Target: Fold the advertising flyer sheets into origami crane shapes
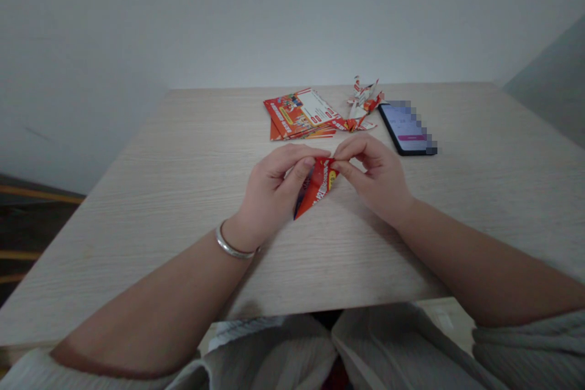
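Observation:
A folded piece of red printed paper (pixel 317 187), narrowing to a point at its lower end, is held just above the wooden table (pixel 183 183). My left hand (pixel 274 192), with a silver bracelet at the wrist, pinches its upper left part between thumb and fingers. My right hand (pixel 377 173) pinches the top right corner with thumb and forefinger. Both hands meet at the paper's top edge.
A stack of red and white printed sheets (pixel 299 114) lies farther back on the table. Beside it are a few folded paper figures (pixel 363 100). A phone (pixel 406 128) with a lit screen lies to the right of them. A pale wall stands behind the table.

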The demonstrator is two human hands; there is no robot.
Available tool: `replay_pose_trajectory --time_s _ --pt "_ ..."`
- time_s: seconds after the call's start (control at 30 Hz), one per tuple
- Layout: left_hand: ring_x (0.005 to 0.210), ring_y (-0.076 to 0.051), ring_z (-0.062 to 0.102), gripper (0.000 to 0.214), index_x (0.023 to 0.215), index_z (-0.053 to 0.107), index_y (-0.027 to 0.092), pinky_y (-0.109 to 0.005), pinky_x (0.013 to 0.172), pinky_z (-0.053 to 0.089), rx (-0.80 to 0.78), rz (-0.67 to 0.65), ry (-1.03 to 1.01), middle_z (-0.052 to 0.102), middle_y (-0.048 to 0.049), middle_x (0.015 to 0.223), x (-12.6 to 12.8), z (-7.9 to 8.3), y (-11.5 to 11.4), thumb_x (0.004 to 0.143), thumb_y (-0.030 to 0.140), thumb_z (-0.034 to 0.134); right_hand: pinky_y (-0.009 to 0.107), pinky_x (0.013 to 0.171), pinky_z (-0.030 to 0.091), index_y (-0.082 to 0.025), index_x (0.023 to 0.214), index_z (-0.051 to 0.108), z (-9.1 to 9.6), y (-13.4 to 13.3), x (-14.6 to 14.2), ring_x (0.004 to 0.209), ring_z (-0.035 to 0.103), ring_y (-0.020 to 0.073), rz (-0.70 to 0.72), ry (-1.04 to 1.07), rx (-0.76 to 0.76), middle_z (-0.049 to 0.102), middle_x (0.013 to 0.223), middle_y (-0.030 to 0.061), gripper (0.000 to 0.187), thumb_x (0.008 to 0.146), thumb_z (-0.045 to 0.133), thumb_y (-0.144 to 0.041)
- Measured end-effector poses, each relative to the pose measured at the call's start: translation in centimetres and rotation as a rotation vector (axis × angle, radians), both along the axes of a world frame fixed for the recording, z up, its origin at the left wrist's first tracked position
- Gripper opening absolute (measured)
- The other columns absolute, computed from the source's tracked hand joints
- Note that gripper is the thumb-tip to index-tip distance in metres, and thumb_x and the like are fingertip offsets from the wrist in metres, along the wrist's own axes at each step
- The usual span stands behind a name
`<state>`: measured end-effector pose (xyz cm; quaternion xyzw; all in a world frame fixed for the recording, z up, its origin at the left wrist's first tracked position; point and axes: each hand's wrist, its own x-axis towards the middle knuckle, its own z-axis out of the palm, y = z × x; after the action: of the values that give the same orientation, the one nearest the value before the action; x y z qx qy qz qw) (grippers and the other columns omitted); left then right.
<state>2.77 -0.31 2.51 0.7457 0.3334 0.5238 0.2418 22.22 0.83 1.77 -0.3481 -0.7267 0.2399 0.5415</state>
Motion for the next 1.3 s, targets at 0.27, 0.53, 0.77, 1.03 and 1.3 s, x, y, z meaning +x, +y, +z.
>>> replay_pose_trajectory --time_s 0.27,0.53,0.77,1.03,1.3 --pt "0.095 -0.017 0.071 0.018 0.105 0.076 0.024 -0.032 0.092 0.056 -0.027 -0.022 -0.044 0.078 -0.0043 0.103 0.2 -0.6 0.2 0.088 0.030 0.075 0.038 0.079 0.050 -0.026 0.078 0.062 0.2 0.0 0.0 0.080 0.063 0.0182 -0.017 -0.074 0.122 0.069 0.081 -0.0006 0.013 0.087 0.070 -0.020" --pt "0.092 -0.016 0.073 0.011 0.092 0.078 0.022 -0.030 0.089 0.058 -0.085 0.026 -0.082 0.079 -0.0031 0.095 0.8 -0.3 0.0 0.085 0.017 0.071 0.038 0.079 0.052 -0.026 0.078 0.062 -0.2 0.1 0.0 0.079 0.065 0.0182 -0.081 -0.061 0.152 0.069 0.080 -0.0017 0.014 0.084 0.074 -0.021" --pt "0.092 -0.017 0.074 0.006 0.090 0.076 0.021 -0.032 0.089 0.061 -0.176 0.028 -0.233 0.078 -0.0033 0.096 0.6 -0.5 0.7 0.084 0.020 0.075 0.040 0.085 0.054 -0.027 0.095 0.069 -1.1 0.8 0.8 0.094 0.067 0.0211 -0.080 -0.044 0.063 0.073 0.099 0.0022 0.016 0.081 0.076 -0.029" --pt "0.092 -0.016 0.073 0.009 0.089 0.076 0.021 -0.031 0.087 0.061 -0.124 -0.011 -0.211 0.078 -0.0044 0.095 0.1 -0.4 0.8 0.086 0.029 0.078 0.043 0.095 0.051 -0.027 0.089 0.071 -0.1 0.4 0.8 0.097 0.071 0.0213 -0.045 -0.124 0.176 0.078 0.098 0.0009 0.009 0.083 0.077 -0.024" --pt "0.091 -0.015 0.073 0.011 0.089 0.078 0.025 -0.037 0.100 0.056 0.039 -0.024 -0.104 0.079 -0.0009 0.094 -0.2 -0.3 0.5 0.087 0.015 0.074 0.040 0.087 0.053 -0.026 0.087 0.071 -0.3 0.0 0.2 0.091 0.068 0.0205 -0.072 -0.141 0.094 0.074 0.090 0.0003 0.008 0.083 0.072 -0.019"
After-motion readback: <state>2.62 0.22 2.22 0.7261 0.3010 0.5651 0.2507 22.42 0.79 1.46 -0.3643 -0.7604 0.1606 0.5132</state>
